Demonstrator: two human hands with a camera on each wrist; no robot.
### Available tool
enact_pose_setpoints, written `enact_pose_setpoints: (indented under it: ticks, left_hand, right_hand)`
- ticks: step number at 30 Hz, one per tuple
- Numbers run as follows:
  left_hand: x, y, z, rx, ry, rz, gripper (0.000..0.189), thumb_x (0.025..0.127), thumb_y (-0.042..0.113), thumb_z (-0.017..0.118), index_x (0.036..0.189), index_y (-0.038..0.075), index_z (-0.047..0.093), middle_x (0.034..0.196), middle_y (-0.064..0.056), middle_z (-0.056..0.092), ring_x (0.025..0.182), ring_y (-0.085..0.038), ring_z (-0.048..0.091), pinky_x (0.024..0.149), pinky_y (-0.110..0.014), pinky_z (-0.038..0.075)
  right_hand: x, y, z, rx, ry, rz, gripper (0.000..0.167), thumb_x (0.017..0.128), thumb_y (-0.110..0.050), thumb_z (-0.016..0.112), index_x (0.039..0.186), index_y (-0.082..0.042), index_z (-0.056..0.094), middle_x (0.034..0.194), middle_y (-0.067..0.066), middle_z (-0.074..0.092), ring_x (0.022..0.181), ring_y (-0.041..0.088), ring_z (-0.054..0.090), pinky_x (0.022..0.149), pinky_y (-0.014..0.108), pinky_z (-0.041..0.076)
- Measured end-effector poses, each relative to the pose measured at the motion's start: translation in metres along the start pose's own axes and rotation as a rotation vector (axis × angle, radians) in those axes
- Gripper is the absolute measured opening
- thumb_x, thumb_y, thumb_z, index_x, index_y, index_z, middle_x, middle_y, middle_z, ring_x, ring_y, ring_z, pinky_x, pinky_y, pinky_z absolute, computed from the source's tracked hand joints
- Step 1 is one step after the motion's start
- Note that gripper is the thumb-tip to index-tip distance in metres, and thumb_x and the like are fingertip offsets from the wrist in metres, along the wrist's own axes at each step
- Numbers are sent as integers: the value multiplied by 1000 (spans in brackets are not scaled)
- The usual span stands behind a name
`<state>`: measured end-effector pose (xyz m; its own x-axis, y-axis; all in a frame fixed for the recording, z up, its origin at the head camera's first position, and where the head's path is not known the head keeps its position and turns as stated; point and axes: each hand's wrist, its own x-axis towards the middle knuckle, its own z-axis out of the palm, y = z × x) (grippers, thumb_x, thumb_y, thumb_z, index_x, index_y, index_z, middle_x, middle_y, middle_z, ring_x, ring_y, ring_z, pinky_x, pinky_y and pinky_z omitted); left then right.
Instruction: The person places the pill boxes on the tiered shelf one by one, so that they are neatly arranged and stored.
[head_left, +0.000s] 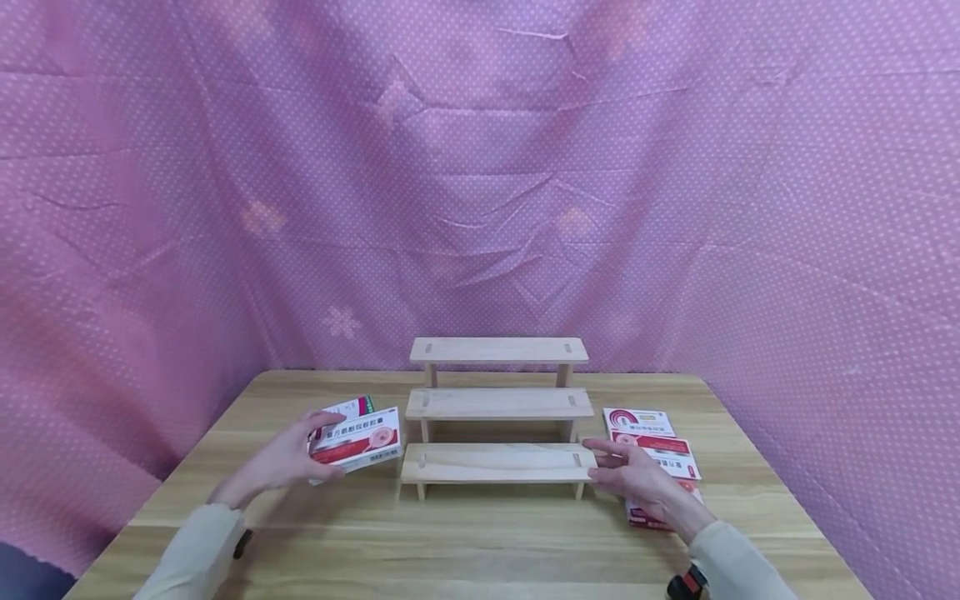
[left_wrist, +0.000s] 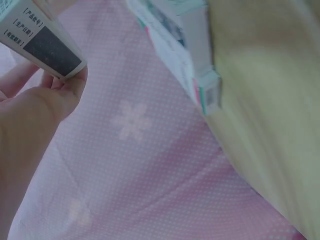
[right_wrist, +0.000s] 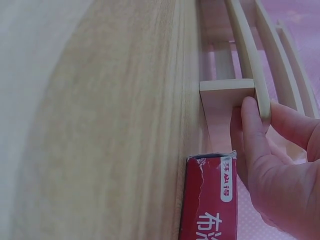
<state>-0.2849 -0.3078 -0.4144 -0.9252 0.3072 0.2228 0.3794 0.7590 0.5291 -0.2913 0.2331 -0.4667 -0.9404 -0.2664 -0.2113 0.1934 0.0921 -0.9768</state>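
Observation:
My left hand [head_left: 279,458] grips a white and red medicine box [head_left: 360,439] by its left end, left of the wooden step rack [head_left: 498,405]. In the left wrist view the printed end of that medicine box [left_wrist: 42,37] shows above the thumb. Behind it, another box with a green edge [head_left: 365,406] is partly hidden. With thumb and fingers my right hand [head_left: 645,482] pinches the right end of the rack's lowest shelf [head_left: 495,463]; the right wrist view shows the fingers around the board's end [right_wrist: 264,107]. All three shelves are bare.
Several medicine boxes lie right of the rack, among them a white one [head_left: 637,422] and a red and white one [head_left: 675,458], partly behind my right hand. A red box [right_wrist: 209,200] is close below that hand. A pink dotted cloth [head_left: 480,208] hangs behind the wooden table [head_left: 480,550].

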Motion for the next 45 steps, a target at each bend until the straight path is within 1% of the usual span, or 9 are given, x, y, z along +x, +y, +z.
enact_pose_setpoints:
  ticks: [4,8,12,19,21,30,33,38,45]
  left_hand:
    - [10,4,-4,-32,13,48,86,66,30,89,138,3,51,129,-16,53,106,-25,54,87,-31,46]
    - [14,6,-12,-43,18,69,85,67,28,89,139,4,50,129,-15,53,107,-27,53,85,-29,47]
    - [15,5,-19,-39,18,54,85,68,29,88,140,6,50,134,-16,52,111,-30,53,89,-36,47]
    - [20,6,-23,-98,35,26,80,72,34,87,140,11,51,136,-12,55,108,-23,57,86,-28,49]
    - [22,9,-23,-102,45,8,78,73,38,86,139,14,53,136,-11,56,110,-24,56,87,-30,48]
    - [40,31,-18,-113,97,12,75,73,49,83,137,19,57,136,-9,56,111,-26,54,85,-36,48]
    - [48,38,-17,-102,115,11,74,72,51,82,136,21,57,137,-6,56,111,-24,53,86,-34,46]
    - [61,45,-13,-107,132,6,72,74,49,81,136,20,58,131,-7,60,102,-22,56,79,-28,46]
    - [85,58,-2,-110,168,44,73,72,54,81,133,20,60,127,-5,63,97,-21,58,74,-26,48]
  right_hand:
    - [1,-1,1,1,7,6,62,89,-4,68,146,-1,43,135,27,49,105,21,63,95,38,57]
    - [2,-2,1,1,7,4,62,89,-4,68,145,-2,44,135,28,51,106,21,64,94,38,58]
    - [2,-2,1,9,-9,-18,63,88,-2,68,146,0,41,135,29,52,106,21,63,94,38,57]
    - [-1,-1,3,-28,22,-10,62,87,-3,69,144,-1,44,131,26,52,104,20,63,91,36,58]
    - [0,-1,3,-33,10,-18,63,87,-3,69,145,0,44,132,26,52,105,20,62,91,35,58]
    - [4,-2,1,-39,-22,-34,64,88,-4,68,146,0,41,135,28,51,106,20,63,92,35,58]
    - [3,-2,1,-21,-26,-32,64,89,-3,68,146,1,40,137,30,49,107,21,63,94,37,57]
    - [3,-2,1,-5,-33,-30,64,90,-3,67,147,2,39,138,31,48,108,22,63,97,40,56]
    - [3,1,-1,-2,-39,-43,64,89,-3,67,147,2,39,131,26,55,107,20,64,93,36,58]
